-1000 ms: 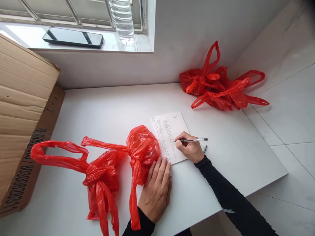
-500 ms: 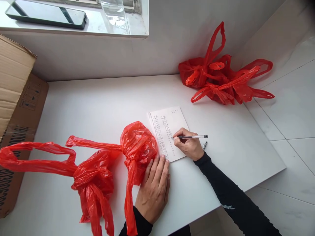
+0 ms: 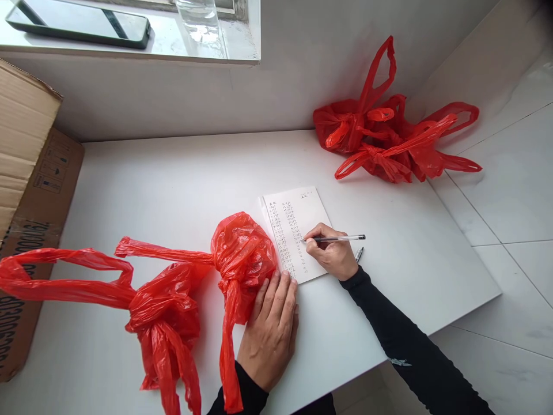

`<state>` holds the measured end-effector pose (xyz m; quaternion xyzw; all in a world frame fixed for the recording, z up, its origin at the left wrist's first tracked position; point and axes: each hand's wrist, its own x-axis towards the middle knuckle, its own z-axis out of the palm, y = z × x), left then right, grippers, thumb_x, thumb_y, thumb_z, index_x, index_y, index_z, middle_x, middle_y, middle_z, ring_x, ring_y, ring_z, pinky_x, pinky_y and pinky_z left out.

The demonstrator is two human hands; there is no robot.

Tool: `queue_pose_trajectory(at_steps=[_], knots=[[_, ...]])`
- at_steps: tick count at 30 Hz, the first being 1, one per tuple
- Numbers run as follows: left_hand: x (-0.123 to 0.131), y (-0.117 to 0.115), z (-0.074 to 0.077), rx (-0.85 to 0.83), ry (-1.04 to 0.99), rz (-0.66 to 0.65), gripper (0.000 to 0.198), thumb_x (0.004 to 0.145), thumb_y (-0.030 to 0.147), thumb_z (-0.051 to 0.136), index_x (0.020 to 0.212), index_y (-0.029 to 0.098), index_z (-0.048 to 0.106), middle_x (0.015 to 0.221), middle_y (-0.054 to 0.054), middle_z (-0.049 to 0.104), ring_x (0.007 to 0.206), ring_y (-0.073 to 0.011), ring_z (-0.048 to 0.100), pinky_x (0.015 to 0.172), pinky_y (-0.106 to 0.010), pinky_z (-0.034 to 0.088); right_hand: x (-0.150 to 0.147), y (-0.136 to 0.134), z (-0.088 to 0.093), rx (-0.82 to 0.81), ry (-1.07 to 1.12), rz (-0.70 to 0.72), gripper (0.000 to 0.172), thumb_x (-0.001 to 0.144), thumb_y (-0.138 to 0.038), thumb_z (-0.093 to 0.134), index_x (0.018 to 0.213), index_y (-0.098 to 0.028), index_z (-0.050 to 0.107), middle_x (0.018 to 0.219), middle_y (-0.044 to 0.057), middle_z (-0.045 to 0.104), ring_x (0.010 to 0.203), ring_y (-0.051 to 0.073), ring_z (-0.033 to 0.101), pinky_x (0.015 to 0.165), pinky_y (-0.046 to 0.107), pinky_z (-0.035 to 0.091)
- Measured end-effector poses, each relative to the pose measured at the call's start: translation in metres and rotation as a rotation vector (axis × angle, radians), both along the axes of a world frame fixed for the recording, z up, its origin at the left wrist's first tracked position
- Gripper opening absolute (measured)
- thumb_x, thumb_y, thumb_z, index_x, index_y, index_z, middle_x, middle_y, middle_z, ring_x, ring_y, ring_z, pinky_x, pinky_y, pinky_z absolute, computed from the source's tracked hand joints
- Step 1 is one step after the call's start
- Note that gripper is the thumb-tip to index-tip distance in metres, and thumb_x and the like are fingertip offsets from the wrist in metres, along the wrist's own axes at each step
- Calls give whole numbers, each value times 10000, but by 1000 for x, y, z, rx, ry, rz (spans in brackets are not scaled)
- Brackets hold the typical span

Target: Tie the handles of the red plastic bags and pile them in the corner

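My right hand (image 3: 332,255) grips a clear pen (image 3: 341,237) with its tip on a white sheet of paper (image 3: 294,219) filled with columns of small writing. My left hand (image 3: 271,331) lies flat on the white table (image 3: 181,184), fingers stretched out, touching the paper's lower left corner and the edge of a tied red plastic bag (image 3: 242,256). A second tied red bag (image 3: 162,314) sits to its left, its handles trailing leftward. A pen cap (image 3: 359,254) lies just right of my right hand.
A pile of red plastic bags (image 3: 384,144) lies at the table's far right corner. A cardboard box (image 3: 26,190) stands at the left edge. On the window sill are a black phone (image 3: 80,24) and a clear bottle (image 3: 199,20). Tiled floor (image 3: 510,190) lies to the right.
The view has dropped and shifted, so the sill and box show less. My right hand has moved the pen slightly up the paper. My left hand stays flat.
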<state>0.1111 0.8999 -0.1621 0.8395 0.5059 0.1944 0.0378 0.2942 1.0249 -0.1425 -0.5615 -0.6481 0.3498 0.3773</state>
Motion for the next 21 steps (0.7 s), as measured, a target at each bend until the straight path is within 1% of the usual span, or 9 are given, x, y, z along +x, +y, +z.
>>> queue_pose_trajectory(at_steps=[4, 11, 15, 21], knots=[[0, 0, -1, 4, 3, 2, 526, 944, 113, 521, 1464, 65, 457, 1560, -153, 452, 1479, -296, 351, 1213, -465, 299, 0, 0, 0, -10, -1, 11, 73, 779, -151, 603, 765, -201, 653, 598, -53, 591, 476, 85, 485, 479, 209, 416], [-1, -1, 0, 2, 41, -7, 555, 941, 107, 519, 1486, 62, 421, 1573, -156, 429, 1489, -297, 331, 1208, -475, 306, 0, -1, -1, -11, 12, -10, 59, 806, -189, 594, 777, -207, 641, 629, -41, 597, 510, 101, 501, 503, 228, 432], [-1, 0, 0, 3, 41, -10, 558, 937, 98, 525, 1484, 57, 423, 1568, -158, 438, 1487, -299, 335, 1215, -479, 294, 1, -2, -1, 2, 18, -32, 62, 811, -194, 594, 772, -207, 641, 631, -38, 597, 513, 102, 493, 509, 233, 432], [-1, -1, 0, 4, 34, -6, 548, 938, 102, 527, 1477, 61, 434, 1560, -159, 449, 1482, -299, 345, 1212, -478, 297, 1, -1, -2, -13, 27, -15, 54, 796, -180, 600, 766, -205, 637, 620, -49, 589, 497, 92, 493, 500, 222, 425]])
